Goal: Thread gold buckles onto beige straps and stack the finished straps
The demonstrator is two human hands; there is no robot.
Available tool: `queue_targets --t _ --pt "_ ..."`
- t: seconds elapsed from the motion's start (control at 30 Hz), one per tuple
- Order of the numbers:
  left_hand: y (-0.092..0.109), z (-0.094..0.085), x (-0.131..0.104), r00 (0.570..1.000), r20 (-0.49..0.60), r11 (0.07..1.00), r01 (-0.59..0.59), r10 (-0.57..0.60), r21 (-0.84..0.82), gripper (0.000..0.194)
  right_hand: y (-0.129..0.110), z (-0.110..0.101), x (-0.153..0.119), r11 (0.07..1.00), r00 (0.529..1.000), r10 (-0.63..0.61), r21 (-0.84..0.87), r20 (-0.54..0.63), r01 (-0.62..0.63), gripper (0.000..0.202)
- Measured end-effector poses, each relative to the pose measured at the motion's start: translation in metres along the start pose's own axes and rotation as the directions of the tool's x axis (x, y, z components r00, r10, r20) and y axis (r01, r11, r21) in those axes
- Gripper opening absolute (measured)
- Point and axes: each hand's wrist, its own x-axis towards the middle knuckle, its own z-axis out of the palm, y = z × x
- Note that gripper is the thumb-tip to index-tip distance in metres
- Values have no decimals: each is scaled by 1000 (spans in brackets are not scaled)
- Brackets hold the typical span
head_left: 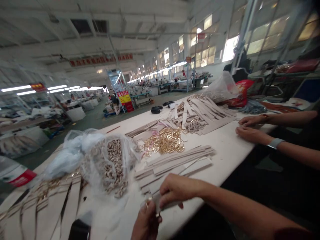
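Observation:
At the bottom middle, my left hand (148, 221) is closed, with a small gold buckle (149, 201) pinched at its thumb and fingers. Beside it my right hand (176, 190) grips a short grey-beige strap (158, 203), whose end meets the buckle. My fingers cover part of both pieces. Just beyond my hands lies a stack of flat grey strips (172, 163). Farther off is a heap of gold buckles (167, 140). Left of the strips, a clear plastic bag (92, 163) spills many small beige loops (115, 166).
Finished-looking straps with gold hardware (50, 206) cover the table's left end near a dark phone-like object (79, 230). A strap pile (197, 110) stands at the back. To the right, a co-worker's hands (250, 130) rest at the table's edge. A red bag (241, 93) sits behind.

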Motion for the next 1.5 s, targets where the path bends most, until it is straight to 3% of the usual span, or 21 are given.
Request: queue_targets --t 0.07,0.13,0.23,0.33,0.43,0.57,0.67,0.87,1.03,1.23,1.4,1.5 --pt "3 -7 5 997 -2 997 -81 81 -19 31 -7 -11 23 984 990 0 -175 143 25 30" --pt "2 -19 14 991 -20 990 -135 136 49 29 0 -13 50 946 982 36 -322 187 27 34" --pt "-7 -45 28 983 -127 980 -109 131 167 32 31 10 82 840 996 69 -542 50 -31 44" --pt "-19 -71 39 970 -216 976 -62 108 208 39 65 44 96 775 988 -17 -626 -154 -84 47" --pt "-28 -85 44 970 -227 971 -30 85 237 41 82 59 96 830 960 -100 -555 -261 -64 37" --pt "-29 -86 45 967 -234 962 -35 101 270 39 76 54 110 870 924 -140 -490 -357 -58 23" --pt "-30 -83 46 968 -229 960 -36 103 278 40 63 57 140 869 939 -123 -492 -322 -55 20" --pt "-31 -83 47 970 -223 967 -33 91 252 39 49 84 214 884 944 -74 -459 -322 -88 28" --pt "-33 -85 48 976 -187 966 -58 108 254 42 46 94 250 920 957 -76 -391 -280 -41 26" --pt "-34 -86 46 975 -182 958 -74 128 277 41 52 85 251 986 960 -77 -162 -271 34 13" --pt "-31 -84 45 973 -184 960 -89 140 264 40 52 68 237 981 955 -18 181 -296 75 29" --pt "-30 -86 46 973 -190 975 -89 129 205 40 51 57 209 931 945 20 351 -326 101 34"
